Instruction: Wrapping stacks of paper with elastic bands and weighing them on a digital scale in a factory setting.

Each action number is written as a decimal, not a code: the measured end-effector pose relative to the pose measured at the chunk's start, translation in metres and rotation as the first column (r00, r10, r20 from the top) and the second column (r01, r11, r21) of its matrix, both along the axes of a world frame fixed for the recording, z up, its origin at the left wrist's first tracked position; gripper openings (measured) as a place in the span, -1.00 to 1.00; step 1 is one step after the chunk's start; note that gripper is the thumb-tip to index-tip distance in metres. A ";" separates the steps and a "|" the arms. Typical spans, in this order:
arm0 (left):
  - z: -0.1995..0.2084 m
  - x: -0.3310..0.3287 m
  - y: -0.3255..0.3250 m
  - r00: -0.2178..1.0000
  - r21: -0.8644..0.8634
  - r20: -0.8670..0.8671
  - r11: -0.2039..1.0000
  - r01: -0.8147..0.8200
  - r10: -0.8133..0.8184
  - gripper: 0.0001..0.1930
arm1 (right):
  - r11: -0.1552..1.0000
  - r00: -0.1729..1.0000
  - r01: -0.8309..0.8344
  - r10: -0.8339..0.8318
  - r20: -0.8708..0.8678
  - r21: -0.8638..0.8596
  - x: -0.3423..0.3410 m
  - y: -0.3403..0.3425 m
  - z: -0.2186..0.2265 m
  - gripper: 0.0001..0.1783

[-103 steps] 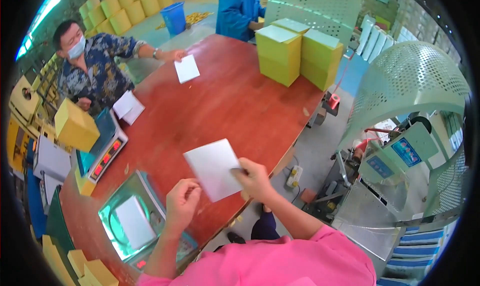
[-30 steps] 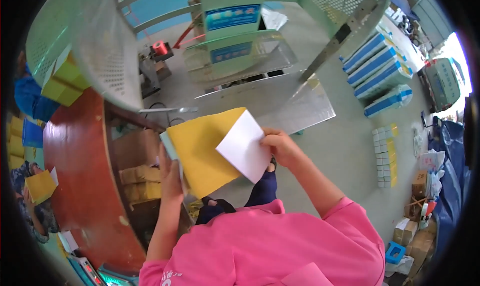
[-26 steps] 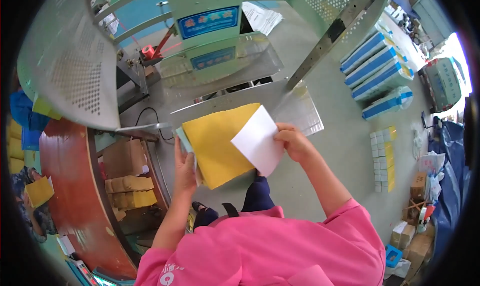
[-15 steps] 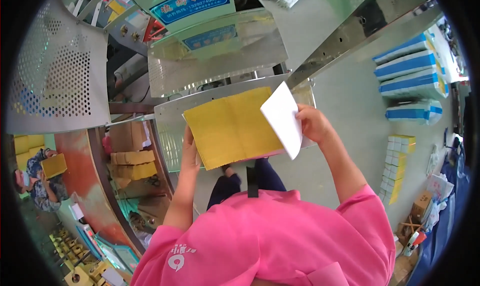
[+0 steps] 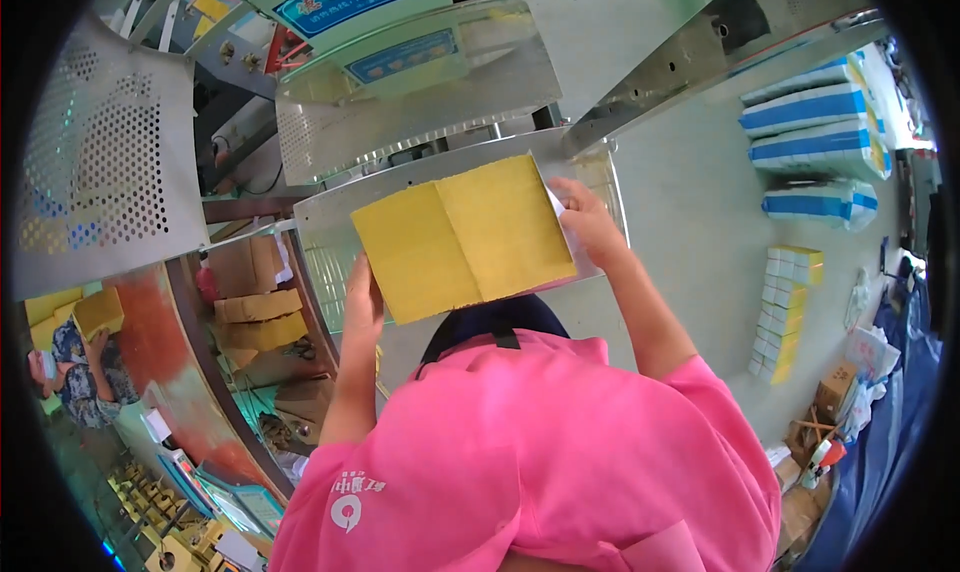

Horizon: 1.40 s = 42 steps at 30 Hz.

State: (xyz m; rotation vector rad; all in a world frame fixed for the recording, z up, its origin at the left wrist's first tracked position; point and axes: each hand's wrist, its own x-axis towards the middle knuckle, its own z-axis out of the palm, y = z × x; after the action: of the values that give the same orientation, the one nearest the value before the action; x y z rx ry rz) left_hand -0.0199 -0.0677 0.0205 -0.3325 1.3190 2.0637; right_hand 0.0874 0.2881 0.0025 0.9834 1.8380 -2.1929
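A rough-edged yellow paper stack point(image 5: 455, 237) with a crease across its middle lies in front of me, over a metal machine ledge. My left hand point(image 5: 364, 297) grips its left edge, the fingers partly hidden beneath. At the right edge, my right hand point(image 5: 592, 224) is closed on a white paper sheet point(image 5: 556, 204). Only a narrow strip of that sheet shows beside the yellow stack; the rest is hidden.
Beyond the stack rises a machine with a clear guard point(image 5: 420, 92); a perforated metal panel point(image 5: 110, 162) stands left. At right are a steel beam point(image 5: 700, 62), blue-and-white bales point(image 5: 815, 152) and wrapped yellow bundles point(image 5: 785, 317). Far left, a co-worker point(image 5: 85, 367) holds yellow paper.
The white sheet's raised flap has gone down beside and behind the yellow stack, leaving a strip visible. My right hand has come in against the stack's right edge.
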 end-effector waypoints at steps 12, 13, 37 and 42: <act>0.019 0.002 0.006 0.977 -0.055 -0.120 0.984 0.171 -0.177 -0.41 | 0.914 0.991 -0.015 0.067 -0.115 0.406 0.003 -0.015 -0.002 -0.43; 0.017 0.004 0.007 0.983 -0.031 -0.103 0.988 0.148 -0.151 -0.42 | 0.904 0.991 -0.046 0.096 -0.096 0.425 0.005 -0.014 -0.001 -0.44; 0.021 0.015 0.017 0.994 -0.095 0.087 0.994 -0.051 0.059 -0.57 | 0.993 0.981 -0.008 0.031 -0.194 0.116 0.010 -0.014 0.027 -0.58; 0.015 0.020 0.011 0.993 -0.164 -0.121 0.986 -0.021 0.001 -0.57 | 0.998 0.983 -0.047 0.055 -0.178 0.050 0.006 -0.015 0.036 -0.56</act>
State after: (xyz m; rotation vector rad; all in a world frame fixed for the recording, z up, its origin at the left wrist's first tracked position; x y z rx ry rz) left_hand -0.0003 -0.0563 0.0355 -0.2913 1.5695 2.0147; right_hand 0.0932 0.2734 0.0389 0.7592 1.9724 -2.2856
